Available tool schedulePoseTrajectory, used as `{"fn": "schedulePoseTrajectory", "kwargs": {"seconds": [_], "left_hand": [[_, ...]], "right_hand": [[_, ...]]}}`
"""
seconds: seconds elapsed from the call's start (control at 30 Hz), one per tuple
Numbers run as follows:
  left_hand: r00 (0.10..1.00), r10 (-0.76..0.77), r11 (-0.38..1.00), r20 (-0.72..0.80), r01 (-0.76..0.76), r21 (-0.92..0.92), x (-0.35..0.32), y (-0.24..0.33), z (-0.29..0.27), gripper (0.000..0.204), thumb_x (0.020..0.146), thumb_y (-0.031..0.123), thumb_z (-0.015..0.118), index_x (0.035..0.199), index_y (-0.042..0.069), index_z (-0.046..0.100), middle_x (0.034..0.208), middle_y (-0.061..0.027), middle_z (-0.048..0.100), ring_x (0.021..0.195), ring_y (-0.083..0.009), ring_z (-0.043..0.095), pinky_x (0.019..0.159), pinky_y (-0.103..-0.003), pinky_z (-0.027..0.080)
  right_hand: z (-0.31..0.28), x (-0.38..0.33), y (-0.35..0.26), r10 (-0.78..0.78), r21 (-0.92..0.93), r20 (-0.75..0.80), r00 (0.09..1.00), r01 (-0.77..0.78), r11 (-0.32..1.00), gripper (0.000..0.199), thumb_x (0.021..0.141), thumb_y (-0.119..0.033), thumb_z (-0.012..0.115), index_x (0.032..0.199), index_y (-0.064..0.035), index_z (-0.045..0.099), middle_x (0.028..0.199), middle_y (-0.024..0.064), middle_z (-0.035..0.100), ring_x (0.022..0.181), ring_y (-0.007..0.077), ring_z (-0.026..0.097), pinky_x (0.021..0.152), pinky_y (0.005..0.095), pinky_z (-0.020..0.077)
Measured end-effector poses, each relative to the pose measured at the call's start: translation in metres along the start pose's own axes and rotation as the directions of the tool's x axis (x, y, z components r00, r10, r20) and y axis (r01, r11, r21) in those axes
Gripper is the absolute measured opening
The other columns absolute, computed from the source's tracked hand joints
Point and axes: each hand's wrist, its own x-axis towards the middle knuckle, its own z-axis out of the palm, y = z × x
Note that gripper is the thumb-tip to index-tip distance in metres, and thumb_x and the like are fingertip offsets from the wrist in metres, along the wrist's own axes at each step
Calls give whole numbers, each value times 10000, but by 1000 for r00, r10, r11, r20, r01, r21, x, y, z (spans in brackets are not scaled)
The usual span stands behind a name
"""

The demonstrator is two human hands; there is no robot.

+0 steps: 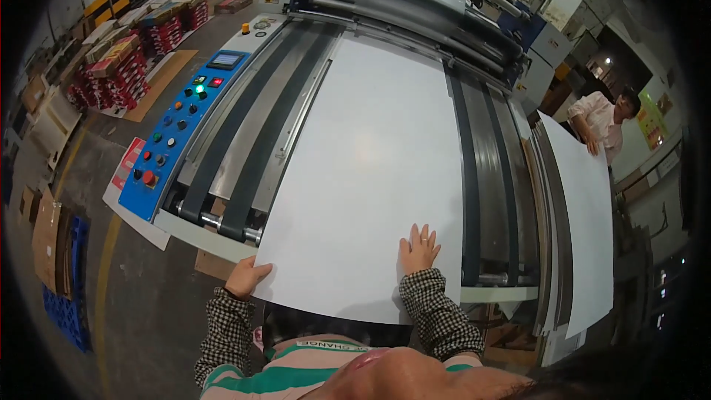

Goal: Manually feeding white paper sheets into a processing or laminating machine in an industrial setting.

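A large white sheet (363, 178) lies lengthwise on the feed belts of a big roller machine, its far end reaching the rollers. At the sheet's near left corner, my left hand (246, 278) pinches the edge, thumb on top and the other fingers hidden beneath. My right hand (420, 249) rests flat on the sheet near its right edge, fingers spread, a ring on one of them. Checked sleeve covers sit on both my forearms.
A blue control panel (181, 122) with buttons runs along the left side. Beyond the right belts stands a stack of large sheets (585, 230), where a co-worker (603, 122) rests a hand. Red-edged stacks (118, 74) and a blue pallet (67, 311) are on the left floor.
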Motion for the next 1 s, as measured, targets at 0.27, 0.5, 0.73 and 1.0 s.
{"fn": "schedulePoseTrajectory", "kwargs": {"seconds": [0.27, 0.5, 0.73, 1.0], "left_hand": [[999, -26, 998, -37, 28, 55, 59, 43, -3, 277, 750, 80, 548, 971, -86, 533, 866, -103, 592, 734, -168, 557, 671, -275, 443], [654, 638, 660, -406, -194, 725, 92, 67, 8, 259, 734, 160, 556, 903, -36, 545, 690, -174, 588, 645, -295, 581, 584, -340, 455], [685, 610, 709, -399, -247, 660, 79, 70, 14, 266, 752, 174, 549, 917, -34, 553, 707, -167, 592, 655, -265, 586, 608, -328, 454], [706, 702, 629, -94, -552, 547, 99, 205, -4, 673, 712, -21, 414, 1323, 99, 158, 605, -112, 570, 505, -167, 563, 447, -288, 453]], "right_hand": [[-5, 73, -20, -10, -6, 56, 998, 11, 1000, 546, 827, -376, 383, 1294, -113, 272, 1370, 165, 124, 1258, 356, 67, 993, 521, 39], [-7, 146, -14, -246, 113, -106, 963, 257, 960, 420, 797, -282, 454, 1158, -68, 444, 1275, 196, 315, 1196, 359, 244, 971, 508, 162], [-104, 144, 210, -354, -540, -754, 553, -216, 813, 147, 650, -133, 552, 765, -42, 545, 759, 136, 524, 726, 316, 513, 639, 417, 406], [-220, -36, 330, 777, -119, -437, 454, -885, 451, 477, 845, -147, 349, 1304, -108, 227, 1301, 154, 301, 1211, 296, 263, 985, 452, 217]]}}
